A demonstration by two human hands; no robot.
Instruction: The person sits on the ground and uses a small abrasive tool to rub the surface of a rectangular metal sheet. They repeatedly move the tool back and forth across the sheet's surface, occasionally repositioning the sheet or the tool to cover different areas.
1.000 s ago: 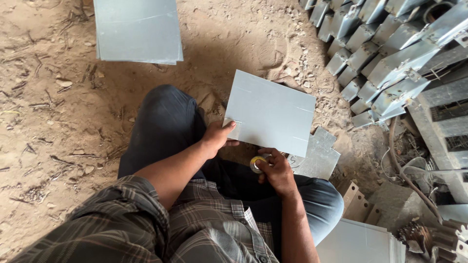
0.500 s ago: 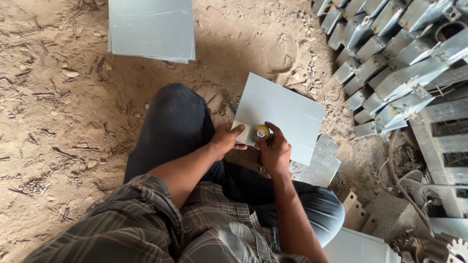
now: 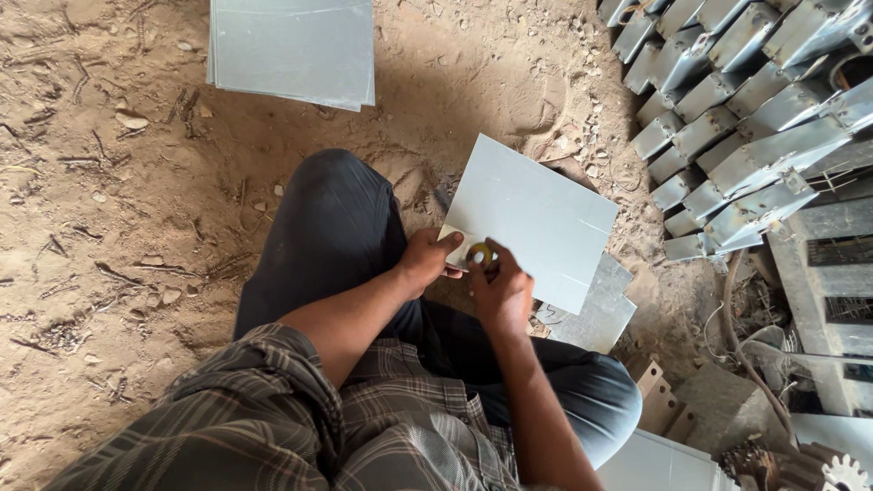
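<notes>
We hold a flat, pale grey square sheet of metal (image 3: 536, 218) tilted over our lap, its near-left corner pinched between both hands and the rest of the panel fanning away toward two o'clock. Against that corner sits a small round yellow-and-dark object (image 3: 480, 255), perhaps a roll or a tool head; we cannot tell which. Our right hand (image 3: 500, 291) curls closed around it from six o'clock, fingers folded and the object peeping out above the knuckles. Our left hand (image 3: 426, 261) lies at nine o'clock of the object, just beside the right, thumb and fingers clamped on the sheet's edge. Both hands meet at the same corner, so neither is nearer; the sheet's bulk lies wholly on the far side of them.

Under the sheet, at four o'clock, a second grey metal piece with a notched edge (image 3: 596, 314) rests on the sandy dirt floor (image 3: 118, 209). At eleven o'clock, well apart, lies a stack of similar grey square sheets (image 3: 291, 45). At two o'clock, a heap of folded grey metal boxes (image 3: 727, 118) lines the ground. Our dark trousers (image 3: 336, 227) and a plaid sleeve (image 3: 245, 409) fill the foreground.
</notes>
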